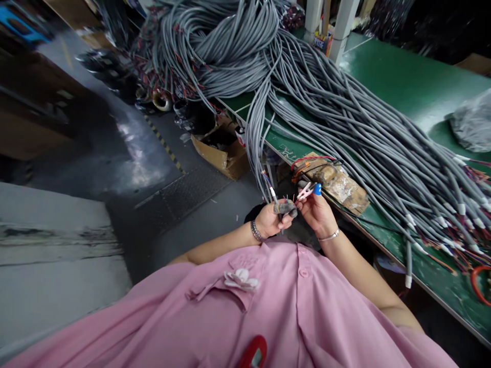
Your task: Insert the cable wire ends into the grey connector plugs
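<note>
In front of my waist, my left hand [274, 217] is closed around the end of a grey cable [274, 198]. Dark coverings show on some of its fingers, and thin coloured wires [288, 199] stick out there. Close beside it, my right hand [316, 210] is pinched on a small pale, forked piece [305, 191] at the wire ends; its exact kind is unclear. Something blue [317, 189] sits at the right thumb tip. Just beyond the hands, a worn wooden block [339, 185] lies at the bench edge, with red and black leads across it.
A large bundle of grey cables [337, 107] runs along the green bench [387, 66], with white-banded ends at the right. An open cardboard box [218, 153] stands on the floor below. A clear plastic bag [473, 122] lies at the far right. Red handles [479, 286] show at the bench's right.
</note>
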Motion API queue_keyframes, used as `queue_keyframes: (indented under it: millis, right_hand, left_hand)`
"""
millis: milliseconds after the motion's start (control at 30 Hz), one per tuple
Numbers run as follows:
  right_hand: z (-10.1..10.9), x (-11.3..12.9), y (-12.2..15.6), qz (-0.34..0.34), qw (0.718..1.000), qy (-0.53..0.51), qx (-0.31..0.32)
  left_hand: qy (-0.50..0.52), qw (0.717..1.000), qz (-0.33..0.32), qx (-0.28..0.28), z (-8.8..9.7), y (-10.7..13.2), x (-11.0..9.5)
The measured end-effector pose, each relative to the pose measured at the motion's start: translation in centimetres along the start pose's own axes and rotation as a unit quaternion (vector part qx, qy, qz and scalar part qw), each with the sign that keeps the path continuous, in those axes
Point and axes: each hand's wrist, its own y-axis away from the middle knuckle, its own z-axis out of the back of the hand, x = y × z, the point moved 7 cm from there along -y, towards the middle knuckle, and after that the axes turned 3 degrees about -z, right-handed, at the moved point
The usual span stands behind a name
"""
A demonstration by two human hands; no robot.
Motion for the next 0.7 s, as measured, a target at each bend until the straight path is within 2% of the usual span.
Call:
queue_keyframes:
  millis: [233, 700]
  right_hand:
    - [-0.25, -0.10, 0.07, -0.007, 0.999, -0.042, 0.006]
    - [0.04, -0.93, 0.07, -0.036, 0.996, -0.082, 0.020]
  left_hand:
    - [-0.002, 1.000, -0.003, 0.014, -0.04, -0.26, 0.02]
    - [-0.026, 0.999, -0.017, -0.026, 0.38, -0.26, -0.06]
